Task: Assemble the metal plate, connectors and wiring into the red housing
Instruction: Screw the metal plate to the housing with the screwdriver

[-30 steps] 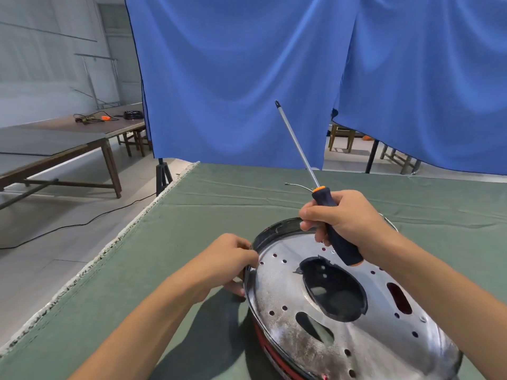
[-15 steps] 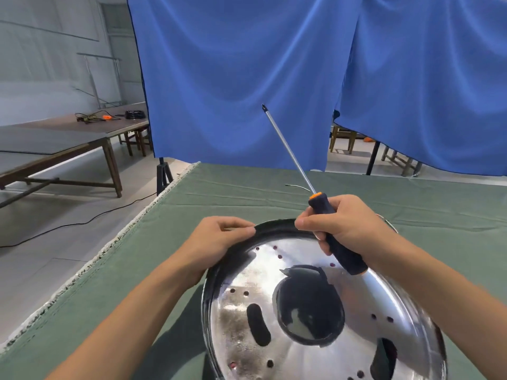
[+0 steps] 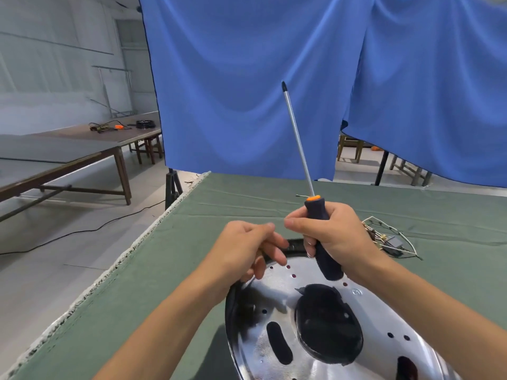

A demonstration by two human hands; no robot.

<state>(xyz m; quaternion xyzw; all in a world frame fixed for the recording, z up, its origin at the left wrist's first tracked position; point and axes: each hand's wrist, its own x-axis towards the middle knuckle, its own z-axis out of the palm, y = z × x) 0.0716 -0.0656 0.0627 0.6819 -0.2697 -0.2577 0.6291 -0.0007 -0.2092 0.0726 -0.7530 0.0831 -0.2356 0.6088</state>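
Lying low in the frame on the green-covered table [image 3: 170, 270], the shiny metal plate [image 3: 277, 294] faces the camera with its large dark opening and slots, and it has turned since a second ago: the oblong slot now sits at the lower left, and the red rim visible under it then is out of sight. The left hand [image 3: 247, 248] has let go of the dark rim and hovers over its far edge, fingers loosely curled and holding nothing that shows. The right hand [image 3: 332, 237] stays wrapped around the screwdriver [image 3: 319, 229], shaft pointing up and away. Off to the right, apart from the plate, the wiring bundle [image 3: 389, 239] with its connectors rests on the cloth, so wiring seems not yet fitted; the rotation probably brings a screw hole within reach.
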